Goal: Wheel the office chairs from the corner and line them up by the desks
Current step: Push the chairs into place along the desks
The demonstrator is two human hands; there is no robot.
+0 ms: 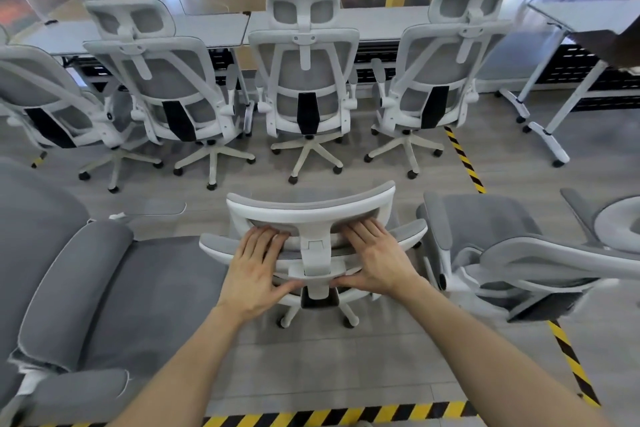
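A white-framed office chair with grey mesh [311, 215] stands right in front of me, seen from above and behind. My left hand [258, 270] grips the left side of its headrest and back frame. My right hand [375, 258] grips the right side, thumb under the frame. Beyond it, several matching chairs stand in a row with their backs to me: one at the left [162, 80], one in the middle [304, 76], one at the right [440, 73]. They face the long white desks [214, 29].
A grey padded chair [114, 288] fills the lower left. Another grey-and-white chair [502, 246] sits close on the right. A white wheeled desk [554, 87] stands at the far right. Yellow-black tape [464, 159] marks the grey floor.
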